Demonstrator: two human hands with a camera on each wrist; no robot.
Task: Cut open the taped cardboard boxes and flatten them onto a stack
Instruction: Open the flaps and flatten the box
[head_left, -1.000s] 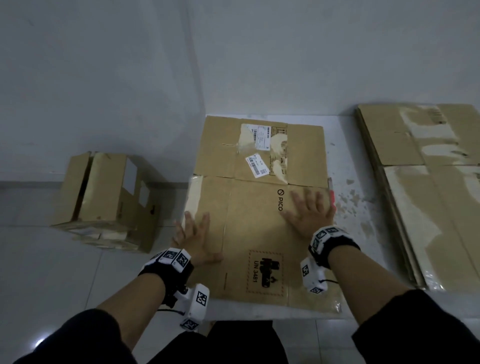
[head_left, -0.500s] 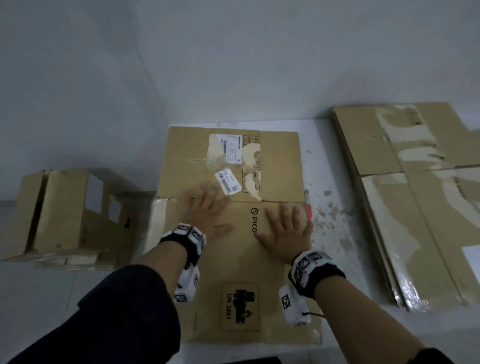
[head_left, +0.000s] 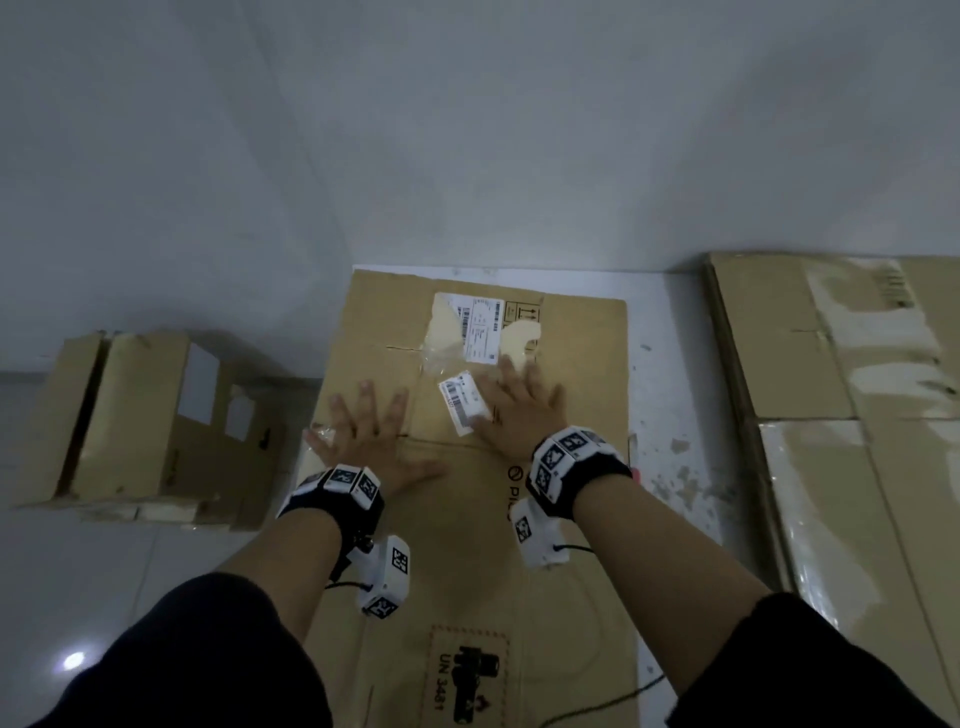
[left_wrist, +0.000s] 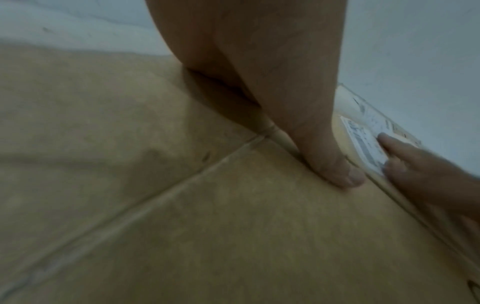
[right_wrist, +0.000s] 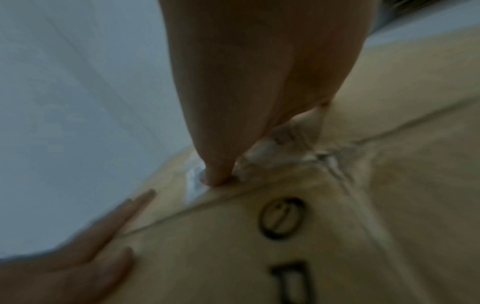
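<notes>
A flattened brown cardboard box (head_left: 571, 364) with white shipping labels (head_left: 483, 327) lies on the white table (head_left: 670, 374) in front of me. My left hand (head_left: 363, 441) presses flat on it near its left edge, fingers spread and straight. My right hand (head_left: 519, 410) presses flat beside it, partly over a small label (head_left: 462, 400) near the fold line. In the left wrist view my left hand's thumb (left_wrist: 332, 164) lies on the cardboard (left_wrist: 182, 205) at a crease. A red knife handle (head_left: 635, 470) peeks out by the right wrist.
A stack of flattened boxes (head_left: 841, 415) lies on the right of the table. A collapsed, partly open cardboard box (head_left: 140, 415) sits on the floor at the left. Paper scraps (head_left: 680, 478) litter the table between the two. A wall rises close behind.
Both hands have slid farther up the flattened box, from its middle to the fold line near the labels. The left hand also moved inward from the left edge.
</notes>
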